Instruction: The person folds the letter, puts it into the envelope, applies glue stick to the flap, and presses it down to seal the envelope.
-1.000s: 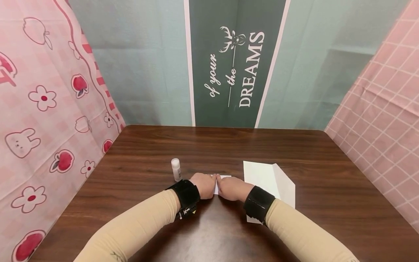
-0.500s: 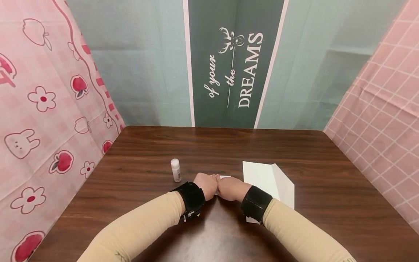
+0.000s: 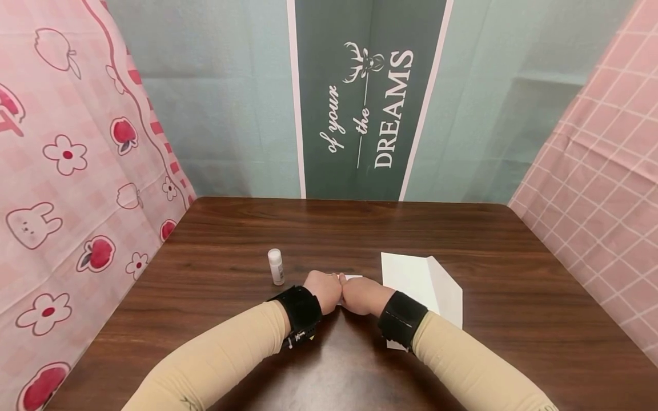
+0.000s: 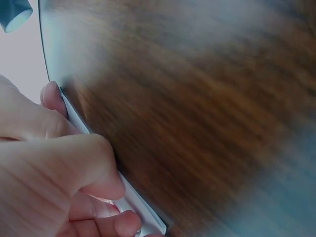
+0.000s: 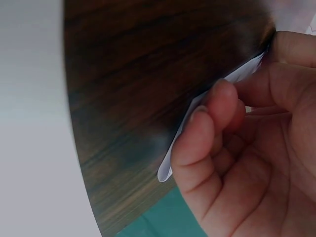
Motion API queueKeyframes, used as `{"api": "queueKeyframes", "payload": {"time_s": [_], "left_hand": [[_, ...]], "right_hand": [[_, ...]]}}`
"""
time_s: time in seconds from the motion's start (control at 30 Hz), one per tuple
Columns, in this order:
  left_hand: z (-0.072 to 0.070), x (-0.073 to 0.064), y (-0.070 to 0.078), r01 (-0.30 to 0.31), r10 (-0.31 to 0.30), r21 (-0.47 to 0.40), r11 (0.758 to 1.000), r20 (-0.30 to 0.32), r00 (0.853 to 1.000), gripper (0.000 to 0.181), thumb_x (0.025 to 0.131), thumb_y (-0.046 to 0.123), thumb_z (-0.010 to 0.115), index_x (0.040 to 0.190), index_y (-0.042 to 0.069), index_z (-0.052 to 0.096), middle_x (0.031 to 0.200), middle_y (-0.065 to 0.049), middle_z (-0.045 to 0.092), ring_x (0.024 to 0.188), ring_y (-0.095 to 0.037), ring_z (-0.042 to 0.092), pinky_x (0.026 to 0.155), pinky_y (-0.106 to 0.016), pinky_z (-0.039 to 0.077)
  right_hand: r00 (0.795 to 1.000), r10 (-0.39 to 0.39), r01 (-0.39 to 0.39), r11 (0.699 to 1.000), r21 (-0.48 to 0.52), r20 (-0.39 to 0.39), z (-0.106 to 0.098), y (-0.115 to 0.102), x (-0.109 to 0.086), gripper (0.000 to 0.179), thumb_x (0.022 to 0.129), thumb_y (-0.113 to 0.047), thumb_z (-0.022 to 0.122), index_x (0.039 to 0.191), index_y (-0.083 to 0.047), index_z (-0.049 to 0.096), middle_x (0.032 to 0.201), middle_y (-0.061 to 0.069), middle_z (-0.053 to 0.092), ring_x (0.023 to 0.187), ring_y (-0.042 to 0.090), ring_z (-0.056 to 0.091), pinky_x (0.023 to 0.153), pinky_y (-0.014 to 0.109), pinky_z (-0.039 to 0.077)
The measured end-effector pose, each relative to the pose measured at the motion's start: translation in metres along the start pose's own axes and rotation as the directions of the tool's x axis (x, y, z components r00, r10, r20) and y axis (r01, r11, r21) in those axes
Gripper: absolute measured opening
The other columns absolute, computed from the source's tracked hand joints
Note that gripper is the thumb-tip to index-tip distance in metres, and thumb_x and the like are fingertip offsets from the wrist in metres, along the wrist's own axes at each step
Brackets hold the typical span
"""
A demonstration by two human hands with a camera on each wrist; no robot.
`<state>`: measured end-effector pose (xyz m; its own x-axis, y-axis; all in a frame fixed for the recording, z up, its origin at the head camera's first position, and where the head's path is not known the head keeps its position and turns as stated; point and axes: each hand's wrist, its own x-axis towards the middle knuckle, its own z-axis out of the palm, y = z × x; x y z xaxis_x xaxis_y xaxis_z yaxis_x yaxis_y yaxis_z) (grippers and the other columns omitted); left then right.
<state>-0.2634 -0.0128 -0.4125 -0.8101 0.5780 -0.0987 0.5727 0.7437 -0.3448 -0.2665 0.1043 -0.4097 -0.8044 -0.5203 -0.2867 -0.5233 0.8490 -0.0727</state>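
A small folded white paper [image 3: 354, 277] lies at the middle of the table, mostly covered by the hands. My left hand [image 3: 324, 292] curls its fingers at the paper's edge, and the thin folded strip of paper [image 4: 138, 205] shows along the fingertips in the left wrist view. Meeting it knuckle to knuckle, my right hand [image 3: 362, 295] has bent fingers and pinches the same paper from the other side. The right wrist view shows the layered edge of the folded paper [image 5: 167, 170] sticking out past those fingertips.
A white glue stick [image 3: 276, 267] lies left of the hands on the brown wooden table [image 3: 329, 234]. To the right, a larger creased white sheet [image 3: 408, 277] lies partly under the right forearm. Printed curtains [image 3: 236, 114] hang around the table.
My left hand has shifted right against the right hand, covering paper that showed between them one second ago. Over the last half second both hands have stayed almost still.
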Motion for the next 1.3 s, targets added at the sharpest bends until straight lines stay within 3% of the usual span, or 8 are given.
{"api": "queueKeyframes", "payload": {"time_s": [0.33, 0.77, 1.03, 1.3], "left_hand": [[0.0003, 0.0012, 0.0018, 0.030, -0.030, -0.019, 0.999, 0.001, 1.000, 0.027, 0.085, 0.029, 0.063, 0.106, 0.014, 0.071, 0.104, -0.001, 0.067, 0.079, -0.011, 0.063, 0.056, -0.034, 0.051], [0.0031, 0.0046, 0.0043, 0.098, -0.093, -0.103, 0.990, 0.054, 0.994, 0.034, 0.088, 0.024, 0.059, 0.117, 0.008, 0.065, 0.112, -0.003, 0.065, 0.089, -0.014, 0.063, 0.060, -0.035, 0.052], [0.0045, 0.0040, 0.0014, 0.081, -0.077, -0.121, 0.989, 0.041, 0.996, 0.031, 0.085, 0.026, 0.063, 0.109, 0.007, 0.068, 0.101, -0.005, 0.067, 0.069, -0.017, 0.063, 0.054, -0.036, 0.051], [0.0057, 0.0045, -0.0026, 0.068, -0.060, -0.180, 0.981, 0.046, 0.997, 0.034, 0.084, 0.025, 0.064, 0.111, 0.004, 0.067, 0.100, -0.006, 0.067, 0.069, -0.017, 0.062, 0.053, -0.036, 0.051]], "right_hand": [[1.000, 0.018, -0.018, 1.000, 0.016, 0.011, 0.0008, 0.0011, 0.0010, 0.054, 0.096, -0.022, 0.048, 0.136, 0.012, 0.036, 0.111, 0.020, 0.062, 0.102, 0.027, 0.060, 0.088, 0.038, 0.046], [1.000, -0.024, 0.024, 1.000, 0.000, -0.009, 0.0024, 0.0015, 0.0005, 0.053, 0.097, -0.023, 0.047, 0.134, 0.013, 0.037, 0.113, 0.020, 0.062, 0.106, 0.026, 0.059, 0.090, 0.037, 0.045], [0.999, 0.033, -0.033, 0.999, 0.021, 0.021, 0.0012, 0.0001, 0.0023, 0.054, 0.096, -0.023, 0.047, 0.136, 0.012, 0.036, 0.113, 0.020, 0.062, 0.105, 0.027, 0.059, 0.090, 0.038, 0.045], [0.997, 0.061, -0.062, 0.998, 0.023, 0.038, 0.0013, 0.0004, 0.0035, 0.052, 0.097, -0.022, 0.045, 0.138, 0.010, 0.034, 0.111, 0.020, 0.062, 0.098, 0.025, 0.060, 0.087, 0.038, 0.046]]}}
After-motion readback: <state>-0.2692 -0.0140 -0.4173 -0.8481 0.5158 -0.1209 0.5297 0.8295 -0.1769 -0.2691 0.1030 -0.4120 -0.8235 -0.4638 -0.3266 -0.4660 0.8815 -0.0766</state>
